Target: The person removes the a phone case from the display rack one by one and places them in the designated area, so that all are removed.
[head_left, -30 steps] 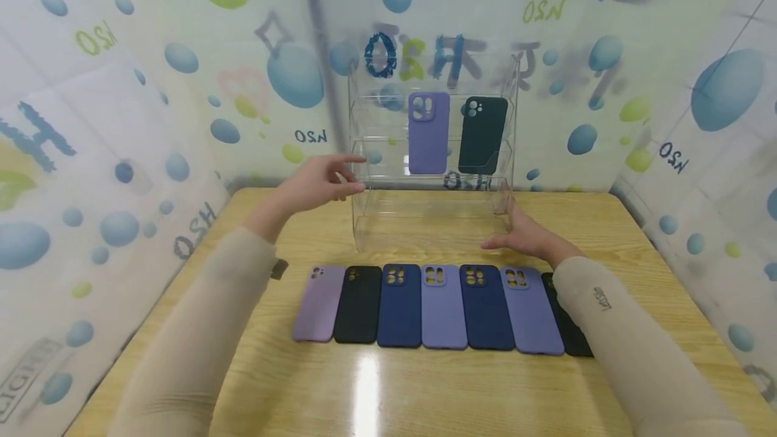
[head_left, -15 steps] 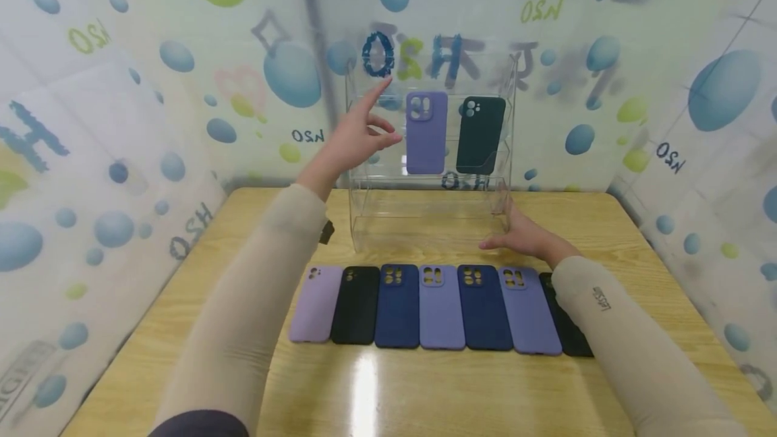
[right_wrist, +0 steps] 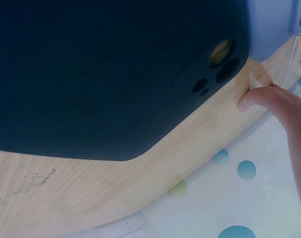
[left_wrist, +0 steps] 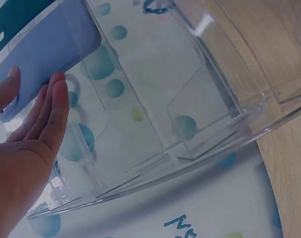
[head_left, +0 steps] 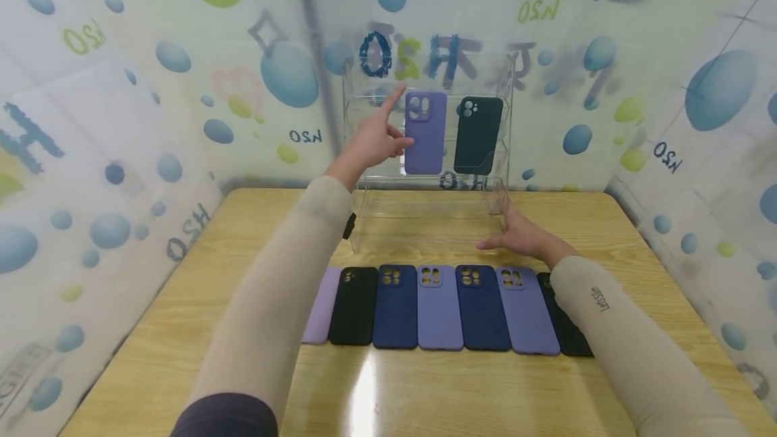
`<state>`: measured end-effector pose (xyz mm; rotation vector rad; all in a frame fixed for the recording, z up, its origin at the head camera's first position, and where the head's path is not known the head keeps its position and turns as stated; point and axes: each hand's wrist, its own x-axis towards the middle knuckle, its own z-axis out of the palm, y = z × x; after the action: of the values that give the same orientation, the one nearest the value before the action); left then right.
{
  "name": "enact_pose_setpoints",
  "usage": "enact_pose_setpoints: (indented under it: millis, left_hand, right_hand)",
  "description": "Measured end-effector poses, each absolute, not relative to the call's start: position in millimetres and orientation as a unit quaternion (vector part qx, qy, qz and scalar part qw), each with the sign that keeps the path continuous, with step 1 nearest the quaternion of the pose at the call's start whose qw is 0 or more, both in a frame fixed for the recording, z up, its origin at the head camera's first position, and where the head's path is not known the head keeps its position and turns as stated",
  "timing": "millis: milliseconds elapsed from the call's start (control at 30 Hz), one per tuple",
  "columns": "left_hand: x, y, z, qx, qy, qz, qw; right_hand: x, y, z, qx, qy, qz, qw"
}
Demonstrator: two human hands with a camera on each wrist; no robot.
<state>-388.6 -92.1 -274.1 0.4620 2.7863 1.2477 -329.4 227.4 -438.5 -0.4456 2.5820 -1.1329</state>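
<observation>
My left hand [head_left: 378, 141] is at the left edge of an upright lilac phone case [head_left: 429, 133] in the clear display rack [head_left: 425, 245]. Its index finger points upward and its other fingertips are right at the case's edge. In the left wrist view, a gap shows between the digits of this hand [left_wrist: 26, 148], beside the lilac case [left_wrist: 56, 47]. A dark green phone case [head_left: 478, 137] stands to the right in the rack. My right hand [head_left: 525, 231] grips the rack's lower right side, thumb in front, the other fingers partly hidden.
Along the wooden table [head_left: 473, 390] lies a row of phone cases, including a black case [head_left: 353, 305], a navy case [head_left: 396, 309] and a lilac case [head_left: 440, 309]. My left sleeve partly covers the pink-lilac one [head_left: 322, 309]. Patterned walls [head_left: 243, 52] close in behind and at the sides.
My left hand has moved up and right, from the rack's left side to the lilac case's left edge. The right hand keeps its place on the rack.
</observation>
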Motion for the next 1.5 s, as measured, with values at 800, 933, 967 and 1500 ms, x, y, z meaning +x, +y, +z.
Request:
enact_pose_setpoints:
  millis: [800,933,967,1500]
  left_hand:
    - [-391.1,-87.5,-294.9,0.173,0.878,0.446,-0.025]
    - [-391.8,-88.0,-298.3,0.178,0.875,0.449,-0.024]
    - [-392.0,-88.1,-299.1,0.179,0.876,0.447,-0.023]
    - [-380.9,-90.4,-295.4,0.146,0.843,0.515,-0.048]
  right_hand:
    - [-326.6,225.6,-437.4,-0.139,0.901,-0.384,0.145]
    - [-328.0,225.8,-438.4,-0.139,0.902,-0.382,0.143]
    - [-328.5,226.1,-438.7,-0.141,0.902,-0.383,0.141]
    - [-331.1,226.9,-441.3,-0.135,0.905,-0.379,0.137]
